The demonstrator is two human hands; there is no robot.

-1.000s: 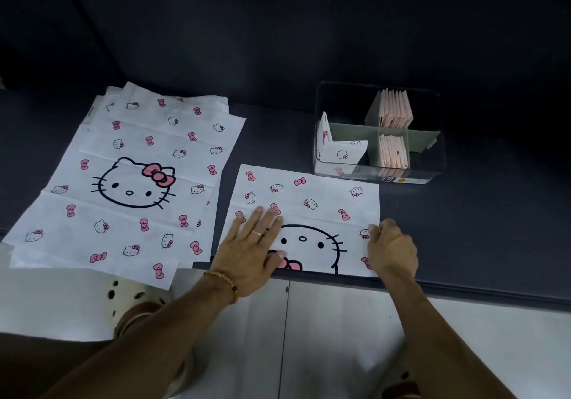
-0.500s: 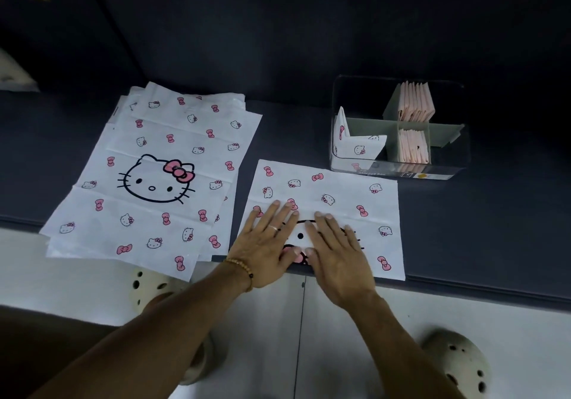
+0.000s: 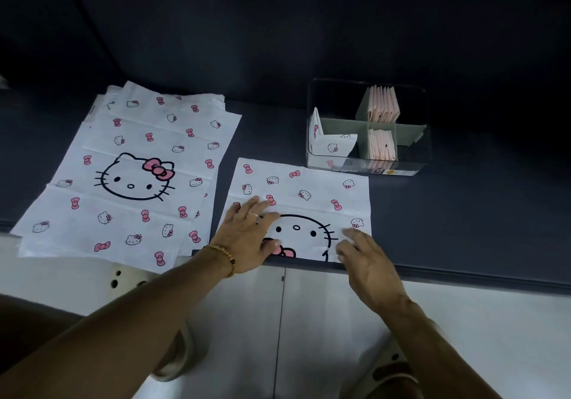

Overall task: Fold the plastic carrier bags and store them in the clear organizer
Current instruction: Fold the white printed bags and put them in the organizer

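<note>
Since half a second ago the right hand (image 3: 369, 264) has slid from the middle toward the right edge of the folded white cat-print bag (image 3: 306, 196), grip loose, fingers straight. Left hand (image 3: 247, 236) presses flat, grip wide. Bag lies at the bench (image 3: 463, 213) front edge, just before the clear organizer (image 3: 367, 164), bare bench to the right.

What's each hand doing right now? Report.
Left hand: open, pressing flat on the folded bag.
Right hand: open, fingers at the bag's right edge.
</note>
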